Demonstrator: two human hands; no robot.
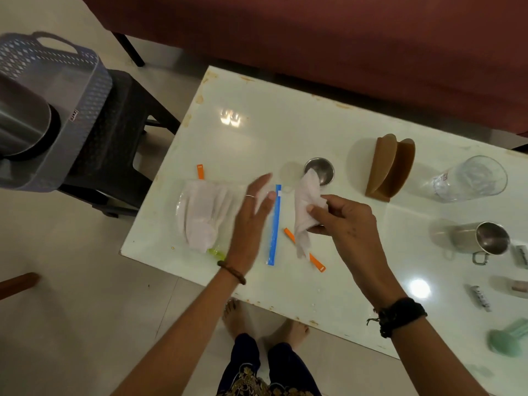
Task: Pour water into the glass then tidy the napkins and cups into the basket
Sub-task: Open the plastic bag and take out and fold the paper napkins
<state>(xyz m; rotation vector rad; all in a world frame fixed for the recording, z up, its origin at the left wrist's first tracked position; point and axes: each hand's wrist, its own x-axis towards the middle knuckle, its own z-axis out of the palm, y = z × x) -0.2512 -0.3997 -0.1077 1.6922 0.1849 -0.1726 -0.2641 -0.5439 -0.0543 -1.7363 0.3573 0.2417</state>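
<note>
Napkin tidying is in hand: the right hand (pixel 340 221) grip pinches one napkin (pixel 305 210), the left hand (pixel 251 221) hovers open and empty, and transfer to the far-left basket (pixel 83 90) likely follows.

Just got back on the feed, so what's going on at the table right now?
A person stands at the white table. The right hand pinches a white napkin above the tabletop. The left hand is open over a clear zip bag of napkins. The glass, steel mug and small steel cup are on the table. The basket sits on a stool to the left.
</note>
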